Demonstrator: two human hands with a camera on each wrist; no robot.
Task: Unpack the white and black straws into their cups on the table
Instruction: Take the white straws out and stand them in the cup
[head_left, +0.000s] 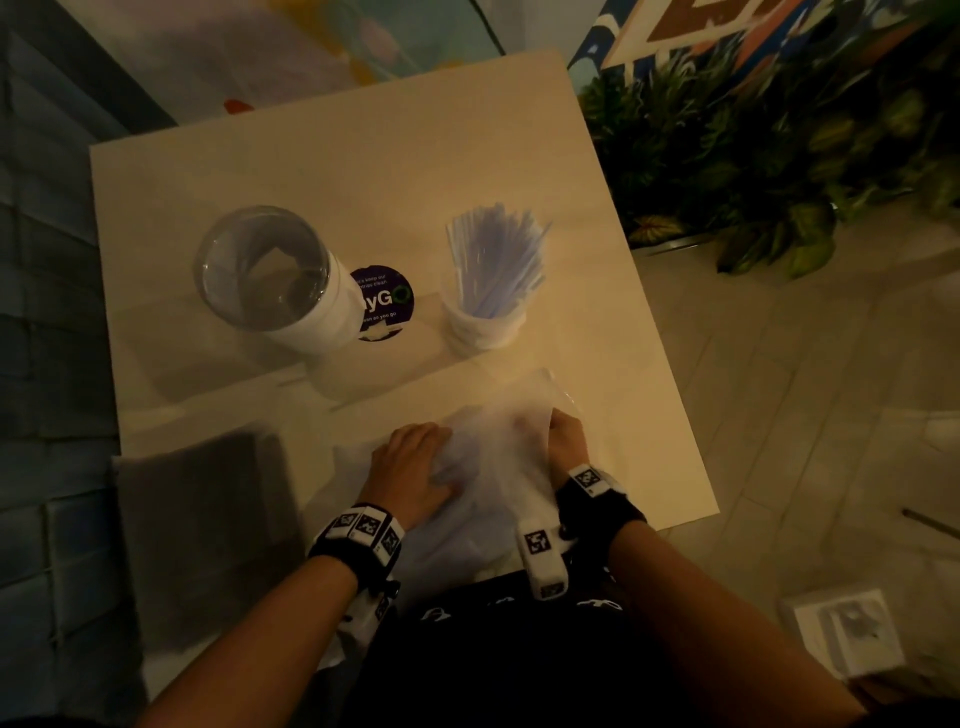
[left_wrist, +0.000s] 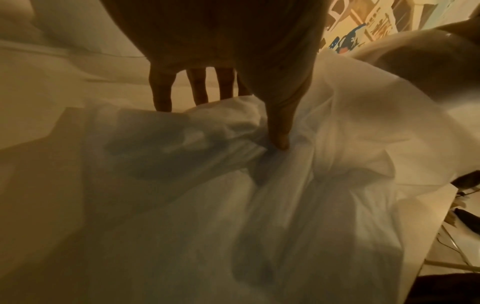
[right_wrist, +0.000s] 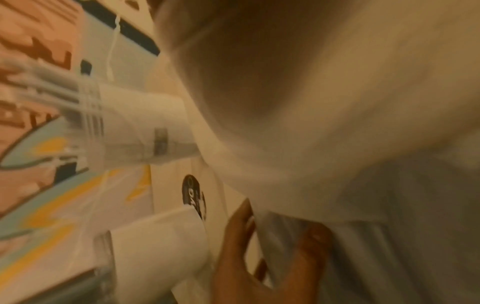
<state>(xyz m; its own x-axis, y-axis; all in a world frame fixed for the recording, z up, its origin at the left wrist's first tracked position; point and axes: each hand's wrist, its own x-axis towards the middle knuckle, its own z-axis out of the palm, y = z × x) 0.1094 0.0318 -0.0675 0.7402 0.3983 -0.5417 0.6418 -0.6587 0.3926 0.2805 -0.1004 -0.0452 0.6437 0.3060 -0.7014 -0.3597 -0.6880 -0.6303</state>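
Note:
A crumpled translucent plastic bag (head_left: 498, 467) lies at the table's near edge, with straws (left_wrist: 233, 152) showing faintly through it. My left hand (head_left: 410, 462) holds a fold of the bag between its thumb (left_wrist: 279, 137) and its fingers (left_wrist: 162, 92). The right hand (head_left: 563, 436) is at the bag's right edge. Its fingers are under the film, so how they lie is hidden. Behind the bag stand an empty clear cup (head_left: 265, 275) on the left and a cup (head_left: 485, 325) of white straws (head_left: 498, 254) on the right. A dark flat pack (head_left: 208, 519) lies at the near left.
A round purple sticker (head_left: 382, 304) sits on the pale table (head_left: 363, 166) between the cups. Leafy plants (head_left: 769, 145) stand off the table's right side, over a tiled floor. A small white box (head_left: 841, 634) lies on the floor at the lower right.

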